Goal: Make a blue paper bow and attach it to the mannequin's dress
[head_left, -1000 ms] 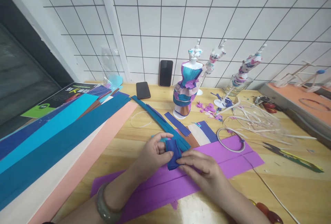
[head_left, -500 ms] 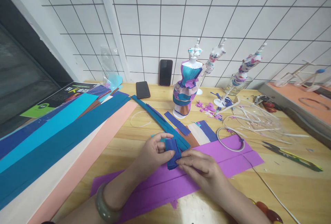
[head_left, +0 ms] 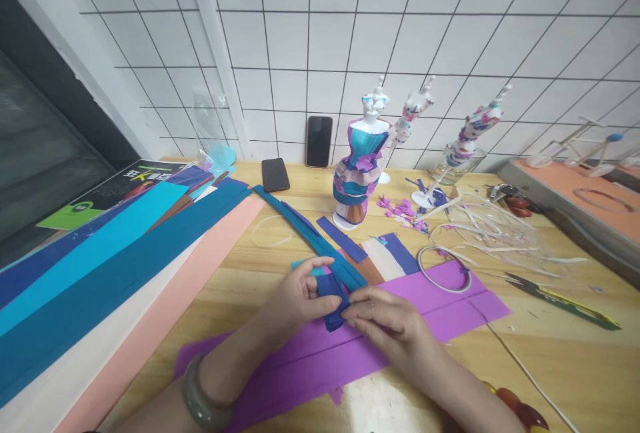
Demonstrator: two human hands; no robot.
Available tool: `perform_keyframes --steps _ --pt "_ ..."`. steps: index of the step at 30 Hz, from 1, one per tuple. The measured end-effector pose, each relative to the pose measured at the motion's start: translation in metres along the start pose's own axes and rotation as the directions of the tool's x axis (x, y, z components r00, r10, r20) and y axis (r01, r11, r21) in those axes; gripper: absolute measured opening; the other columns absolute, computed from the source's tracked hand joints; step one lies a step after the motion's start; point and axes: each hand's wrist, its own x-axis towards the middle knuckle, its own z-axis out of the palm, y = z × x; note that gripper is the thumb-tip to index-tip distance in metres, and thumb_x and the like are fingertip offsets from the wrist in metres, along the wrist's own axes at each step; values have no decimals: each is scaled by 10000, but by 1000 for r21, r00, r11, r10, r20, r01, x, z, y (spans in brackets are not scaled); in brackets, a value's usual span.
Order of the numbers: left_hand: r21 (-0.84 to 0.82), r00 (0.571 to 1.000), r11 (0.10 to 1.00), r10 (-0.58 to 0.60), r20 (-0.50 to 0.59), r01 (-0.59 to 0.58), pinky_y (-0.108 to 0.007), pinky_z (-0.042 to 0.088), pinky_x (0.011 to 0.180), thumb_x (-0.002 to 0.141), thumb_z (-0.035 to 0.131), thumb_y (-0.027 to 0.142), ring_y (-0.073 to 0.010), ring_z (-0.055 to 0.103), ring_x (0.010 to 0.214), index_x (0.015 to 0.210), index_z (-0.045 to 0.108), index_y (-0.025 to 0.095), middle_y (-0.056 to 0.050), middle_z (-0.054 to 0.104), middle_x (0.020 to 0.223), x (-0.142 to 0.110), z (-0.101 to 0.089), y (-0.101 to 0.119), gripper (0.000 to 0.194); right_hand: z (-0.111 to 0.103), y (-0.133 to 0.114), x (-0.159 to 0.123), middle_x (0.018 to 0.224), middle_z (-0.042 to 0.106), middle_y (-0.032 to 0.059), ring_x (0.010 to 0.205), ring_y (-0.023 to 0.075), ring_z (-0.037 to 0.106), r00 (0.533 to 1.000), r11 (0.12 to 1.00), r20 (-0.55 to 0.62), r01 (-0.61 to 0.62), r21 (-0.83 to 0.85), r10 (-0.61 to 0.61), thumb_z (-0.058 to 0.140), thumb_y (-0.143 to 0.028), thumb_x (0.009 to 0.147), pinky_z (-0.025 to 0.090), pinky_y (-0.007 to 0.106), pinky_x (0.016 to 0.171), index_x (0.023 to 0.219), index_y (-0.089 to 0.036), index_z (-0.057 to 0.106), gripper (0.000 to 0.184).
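Between my hands is a small folded piece of dark blue crepe paper (head_left: 330,286). My left hand (head_left: 303,293) grips it from the left, thumb across its front and the other fingers behind. My right hand (head_left: 383,316) pinches its lower right edge with thumb and fingertips. Both hands hover above a long purple paper strip (head_left: 300,373) on the table. Just beyond them lie a teal paper strip (head_left: 315,236) and a short dark blue strip (head_left: 341,238). Farther back stands a small dress form (head_left: 357,173) wrapped in teal, purple and pink paper.
Long coloured paper sheets (head_left: 125,273) cover the left side. Two phones, one lying flat (head_left: 275,174) and one upright (head_left: 319,141), are near the tiled wall. Right of my hands are a wire coil (head_left: 445,288), scissors (head_left: 563,303) and tangled clear plastic strips (head_left: 495,229).
The dark blue paper has turned slightly in my fingers, and its folds have shifted, with a wider flat face now showing by my left thumb. Both hands keep their grip.
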Motion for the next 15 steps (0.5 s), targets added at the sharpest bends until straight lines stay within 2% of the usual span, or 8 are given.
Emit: perform_keyframes --steps 3,9,15 --pt "15 999 999 -41 8 41 -172 335 457 648 708 188 -66 496 467 1135 462 169 67 562 550 0 -2 0 546 -1 0 0 893 604 57 797 155 587 1000 1000 16 12 -14 -12 496 -187 858 506 273 677 939 -248 671 202" --pt "47 975 988 -150 166 144 -219 396 417 725 617 220 -137 565 413 1240 335 177 11 616 526 -2 -5 -1 589 -1 2 -1 882 554 54 815 163 569 999 999 -27 23 -38 -24 498 -172 854 502 272 663 919 -254 677 208" --pt "14 967 990 -139 213 139 -191 381 404 698 634 160 -129 572 414 1255 319 163 14 620 503 -3 -4 0 640 -1 4 -1 919 536 60 853 174 566 998 999 -46 47 -27 -48 498 -153 846 502 284 683 919 -254 672 214"
